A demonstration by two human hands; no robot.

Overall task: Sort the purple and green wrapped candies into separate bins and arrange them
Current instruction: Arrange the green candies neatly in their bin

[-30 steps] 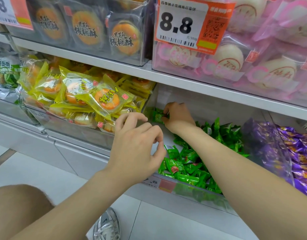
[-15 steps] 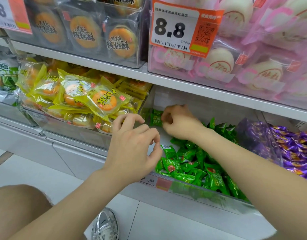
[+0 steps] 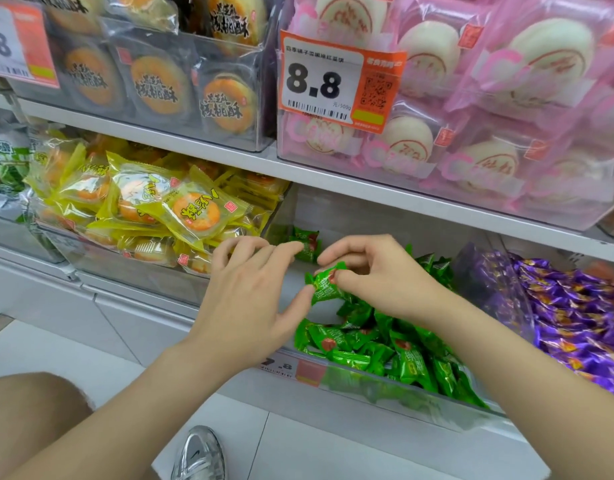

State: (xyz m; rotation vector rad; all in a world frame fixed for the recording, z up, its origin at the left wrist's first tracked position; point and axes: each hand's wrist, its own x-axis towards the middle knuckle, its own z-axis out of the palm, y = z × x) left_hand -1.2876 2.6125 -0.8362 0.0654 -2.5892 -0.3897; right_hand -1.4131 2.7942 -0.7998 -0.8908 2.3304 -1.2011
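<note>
In the clear middle bin (image 3: 367, 384) lies a pile of green wrapped candies (image 3: 385, 348). My right hand (image 3: 378, 275) pinches one green candy (image 3: 324, 284) above the bin's bare left part. My left hand (image 3: 250, 289) is spread beside it, its thumb tip touching that candy's wrapper end and its fingers relaxed. Near my left fingertips, another green candy (image 3: 307, 244) stands against the bin's back left corner. Purple wrapped candies (image 3: 582, 313) fill the neighbouring bin on the right.
A bin of yellow-wrapped pastries (image 3: 180, 209) sits to the left. The shelf above (image 3: 333, 174) carries boxed cakes and an orange price tag (image 3: 340, 81). Below are the white floor, my knee (image 3: 31, 410) and a silver shoe (image 3: 198, 455).
My right hand has drawn back from the bin's back left corner and now pinches a green candy. My left hand has moved right to meet it. The view has come closer.
</note>
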